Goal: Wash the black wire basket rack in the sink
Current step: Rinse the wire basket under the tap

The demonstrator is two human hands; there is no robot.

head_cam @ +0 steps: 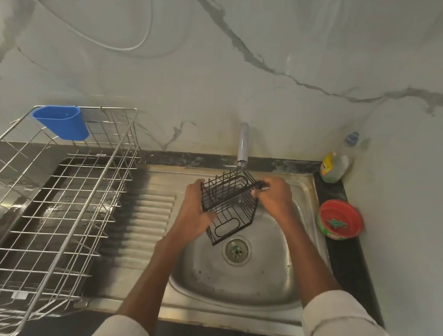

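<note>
Holding the black wire basket rack (pixel 227 206) tilted over the sink (pixel 235 279), just under the tap (pixel 243 146).

From my remote view, my left hand (pixel 196 212) grips the rack's near-left side, fingers curled over the wires and thumb tucked against its lower edge. My right hand (pixel 274 197) has its fingers closed round the rack's upper right corner, where a dark bar sticks out between them. The rack hangs clear of the basin, its lowest corner above and just left of the drain (pixel 236 250). I cannot tell whether water is running. On the drainboard to the left sits a metal dish rack (pixel 56 210) with a blue cup (pixel 61 121) hooked on its far rim. On the dark counter to the right stand a soap bottle (pixel 337 163) and a red bowl (pixel 340 221) with something green inside.
</note>
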